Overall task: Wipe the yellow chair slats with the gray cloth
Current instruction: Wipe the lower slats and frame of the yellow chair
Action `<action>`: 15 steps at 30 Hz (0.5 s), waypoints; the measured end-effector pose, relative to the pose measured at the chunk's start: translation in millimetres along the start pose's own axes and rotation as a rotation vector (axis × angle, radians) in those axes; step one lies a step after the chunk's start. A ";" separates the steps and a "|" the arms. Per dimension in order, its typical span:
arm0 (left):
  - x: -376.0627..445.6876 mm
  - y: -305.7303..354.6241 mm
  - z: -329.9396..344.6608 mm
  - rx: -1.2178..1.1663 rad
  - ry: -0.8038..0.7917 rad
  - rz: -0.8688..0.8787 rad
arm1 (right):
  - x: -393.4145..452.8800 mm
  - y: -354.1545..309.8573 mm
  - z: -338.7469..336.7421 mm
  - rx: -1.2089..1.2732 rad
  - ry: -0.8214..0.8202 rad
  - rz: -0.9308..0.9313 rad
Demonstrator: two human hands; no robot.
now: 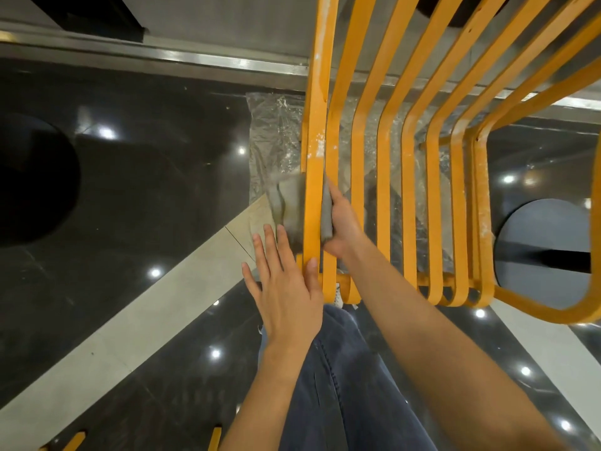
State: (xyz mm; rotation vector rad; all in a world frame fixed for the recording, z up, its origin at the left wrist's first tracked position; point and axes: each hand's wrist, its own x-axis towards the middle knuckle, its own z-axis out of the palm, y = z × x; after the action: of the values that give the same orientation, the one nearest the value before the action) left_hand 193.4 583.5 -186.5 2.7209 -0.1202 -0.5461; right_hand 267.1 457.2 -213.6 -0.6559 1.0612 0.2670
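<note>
A yellow chair (406,164) made of long curved slats fills the upper right, dusted with white specks. The gray cloth (286,203) is wrapped around the leftmost slat (313,196), bulging out on its left side and showing as a fold on its right. My right hand (343,226) reaches between the slats and grips that fold. My left hand (286,284) lies flat with fingers spread just left of the same slat, its thumb touching the slat's lower end. It holds nothing.
A clear plastic sheet (276,135) lies on the glossy dark floor (146,190) under the chair. A pale diagonal floor strip (146,304) runs lower left. Round black bases sit at left (32,180) and right (546,249). My jeans-clad leg (344,385) is below.
</note>
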 end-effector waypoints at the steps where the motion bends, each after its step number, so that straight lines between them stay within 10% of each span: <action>1: -0.2 -0.7 -0.4 0.001 0.005 0.000 | 6.0 -12.2 5.3 0.016 -0.005 -0.023; 15: 1.0 0.1 -3.0 -0.033 -0.039 -0.064 | 18.3 -48.4 17.8 0.218 -0.028 -0.038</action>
State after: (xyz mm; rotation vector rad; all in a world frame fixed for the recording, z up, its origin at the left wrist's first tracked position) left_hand 195.5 584.3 -184.2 2.6902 -0.0340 -0.6147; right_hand 313.1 428.4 -206.0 -0.4749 1.0330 0.1249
